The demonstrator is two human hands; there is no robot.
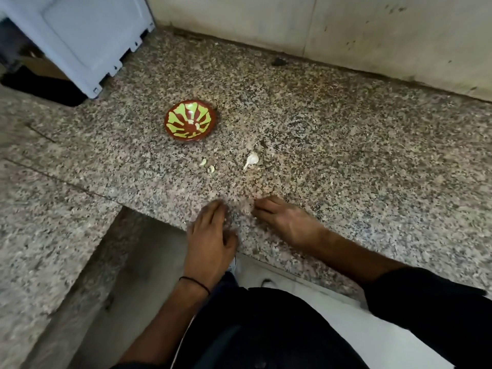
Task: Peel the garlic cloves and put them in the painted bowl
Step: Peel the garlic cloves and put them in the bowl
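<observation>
A painted bowl [190,120], brown with green petal marks, sits on the speckled granite counter [332,145]. A small pale piece lies inside it. Nearer me, two small garlic cloves [207,165] lie side by side, and a garlic piece with papery skin [251,160] lies to their right. My left hand [210,235] rests at the counter's front edge, fingers extended and holding nothing. My right hand [282,217] lies on the counter beside it, fingers pointing left with tips slightly bent. Both hands are well short of the garlic, and the picture is blurred.
A white plastic crate or panel [87,38] stands at the back left. A tiled wall [346,30] closes the counter's far side. The counter has a cut-out corner at the front left, with floor [127,275] below it. A small dark spot [278,61] lies near the wall.
</observation>
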